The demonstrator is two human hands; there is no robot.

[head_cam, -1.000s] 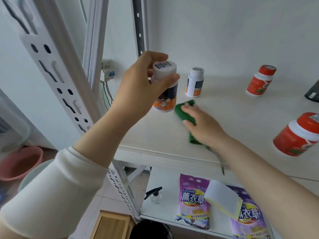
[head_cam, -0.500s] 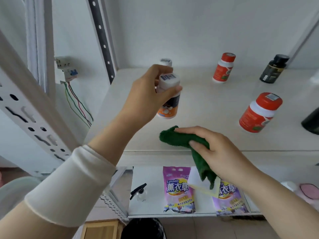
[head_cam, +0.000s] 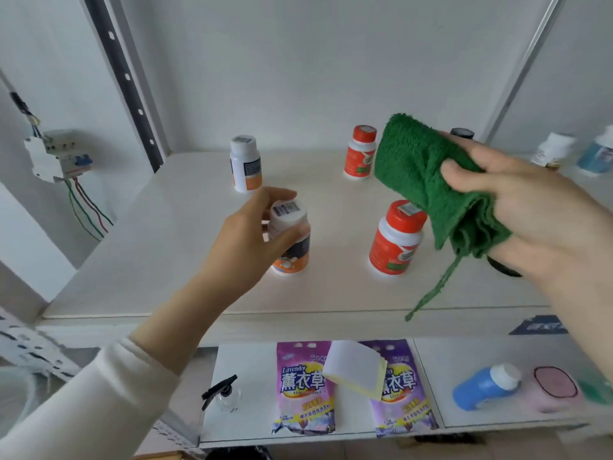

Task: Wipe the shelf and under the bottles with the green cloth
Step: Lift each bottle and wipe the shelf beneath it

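Shelf (head_cam: 166, 260), left part: we found it bare from front edge to back wall, open to a hand.
Middle: we logged a rear white bottle (head_cam: 245, 164), a front white bottle (head_cam: 292, 240) gripped by the left hand (head_cam: 245, 240), a front red bottle (head_cam: 394, 240) and a rear red bottle (head_cam: 360, 151), with open gaps between them.
Right: the right hand (head_cam: 537, 210), holding the green cloth (head_cam: 418, 167) aloft, screened that stretch.

left hand (head_cam: 246, 242) gripping white-capped bottle (head_cam: 295, 252) | right hand (head_cam: 537, 210) raised, clutching green cloth (head_cam: 418, 167)
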